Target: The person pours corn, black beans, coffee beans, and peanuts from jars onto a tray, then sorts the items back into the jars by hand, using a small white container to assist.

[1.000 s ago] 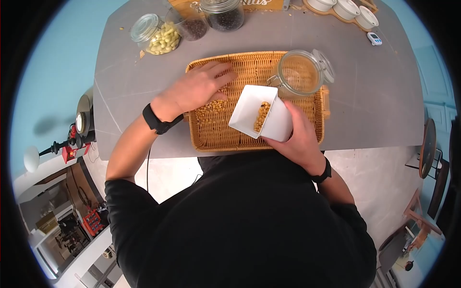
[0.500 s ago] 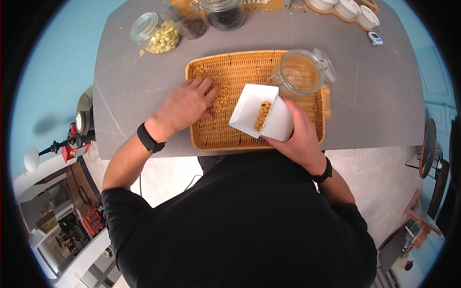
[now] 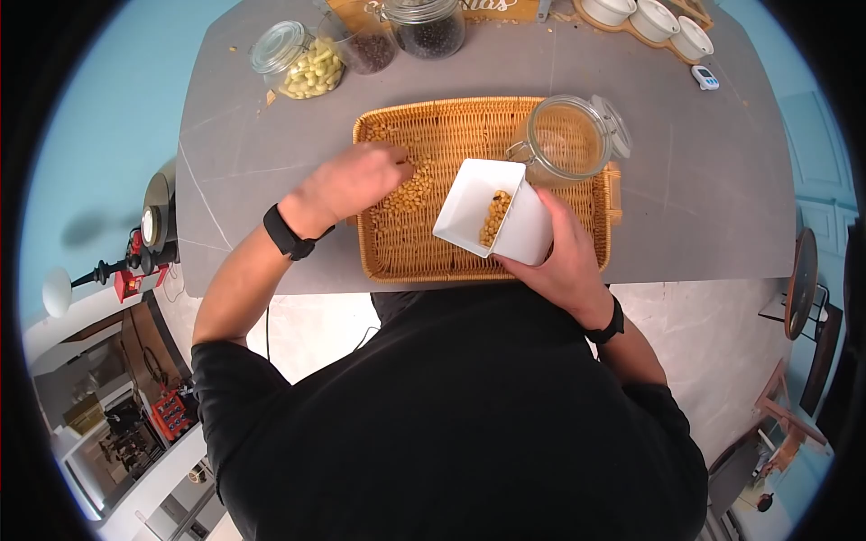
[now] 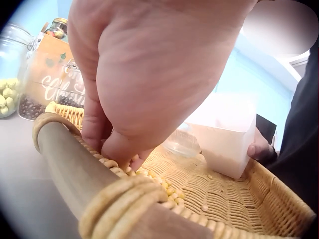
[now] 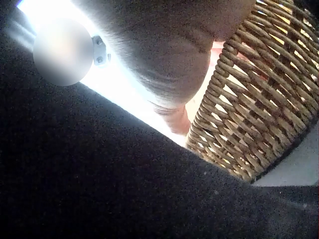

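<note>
My left hand is over the left part of a wicker basket, fingers curled down among small yellow beans. In the left wrist view its thumb and fingertips come together just behind the rim, close to more beans; I cannot tell whether any are pinched. The right hand grips a white square container from the side, tilted with its mouth toward the left. A small heap of the same beans lies inside it. Mostly the palm side of that hand shows in the right wrist view, beside the basket's woven wall.
An open, clear clip-top jar stands at the basket's back right. Behind the basket are a jar of pale green pods, a clear container of dark beans and a larger dark-filled jar. A small timer lies far right.
My left hand swept from over the basket's back left down onto the beans, spreading fingers there, then curled them and shifted slightly right. The right hand and the white container stay put.
</note>
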Available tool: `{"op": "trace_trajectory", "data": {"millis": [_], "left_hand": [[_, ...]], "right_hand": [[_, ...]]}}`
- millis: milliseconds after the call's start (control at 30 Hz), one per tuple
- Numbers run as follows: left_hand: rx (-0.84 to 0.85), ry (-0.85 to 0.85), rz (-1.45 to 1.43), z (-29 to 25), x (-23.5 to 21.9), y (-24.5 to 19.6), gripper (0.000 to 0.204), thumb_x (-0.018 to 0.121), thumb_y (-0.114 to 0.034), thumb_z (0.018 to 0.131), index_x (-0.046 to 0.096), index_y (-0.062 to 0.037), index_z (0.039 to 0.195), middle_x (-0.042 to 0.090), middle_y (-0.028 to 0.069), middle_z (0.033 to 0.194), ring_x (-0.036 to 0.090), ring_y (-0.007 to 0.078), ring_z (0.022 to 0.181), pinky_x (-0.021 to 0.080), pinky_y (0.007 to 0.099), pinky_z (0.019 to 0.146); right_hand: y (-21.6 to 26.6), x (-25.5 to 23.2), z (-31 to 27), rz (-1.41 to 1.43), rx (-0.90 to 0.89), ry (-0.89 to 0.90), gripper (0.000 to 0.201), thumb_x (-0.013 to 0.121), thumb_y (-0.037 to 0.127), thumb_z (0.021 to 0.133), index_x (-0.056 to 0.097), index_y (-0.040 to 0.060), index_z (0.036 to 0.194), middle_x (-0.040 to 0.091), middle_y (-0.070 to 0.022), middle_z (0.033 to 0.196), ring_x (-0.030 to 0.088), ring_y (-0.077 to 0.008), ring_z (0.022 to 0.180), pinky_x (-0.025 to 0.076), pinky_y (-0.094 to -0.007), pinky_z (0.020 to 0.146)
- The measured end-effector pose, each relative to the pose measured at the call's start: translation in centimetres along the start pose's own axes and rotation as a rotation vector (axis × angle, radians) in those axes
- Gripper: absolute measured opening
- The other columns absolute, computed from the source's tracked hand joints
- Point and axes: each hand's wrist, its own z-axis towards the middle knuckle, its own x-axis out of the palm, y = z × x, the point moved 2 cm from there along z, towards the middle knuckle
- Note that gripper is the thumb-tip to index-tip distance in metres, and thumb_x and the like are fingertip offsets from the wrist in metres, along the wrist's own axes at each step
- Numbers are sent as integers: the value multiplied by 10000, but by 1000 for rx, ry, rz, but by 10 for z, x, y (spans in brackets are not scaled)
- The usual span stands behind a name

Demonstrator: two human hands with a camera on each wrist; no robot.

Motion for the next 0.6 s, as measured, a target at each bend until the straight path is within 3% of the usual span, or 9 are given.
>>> {"op": "trace_trajectory", "data": {"millis": [133,233,433,467,600], "left_hand": [[-28,-42,20,-2,-6,-1,127,687,-26,888,760,20,980,712,153,974,762,377,971,637,468,834],[-59,-28,37,3,-36,-23,209,708,-9,863,786,19,1055,739,147,1031,770,363,994,646,447,853],[186,-208,-190,27,-79,-82,318,724,-24,865,806,16,1170,761,138,1110,782,333,1047,661,417,904],[153,-119,-191,26,-79,-81,333,718,-27,875,802,15,1194,780,155,1226,783,353,1131,670,426,929],[259,-261,-416,41,-58,-80,361,742,9,868,806,-5,1223,778,171,1363,775,382,1211,673,446,976]], "right_hand": [[-2,2,-1,3,8,-11,1043,1071,227,758,507,4,1607,679,-241,1450,711,-428,1311,601,-500,1086],[-4,3,-3,-4,11,-14,1046,1073,223,753,507,3,1605,679,-241,1451,711,-429,1310,602,-500,1082],[-4,4,-2,-14,14,5,1054,1077,217,741,504,-2,1599,684,-236,1439,715,-433,1289,606,-501,1062],[-5,4,-2,-14,23,5,1055,1077,217,740,504,-2,1598,686,-235,1436,716,-434,1283,606,-502,1059],[-4,4,-2,2,32,-16,1055,1076,221,743,501,-5,1598,687,-238,1431,718,-434,1273,605,-504,1058]]}}
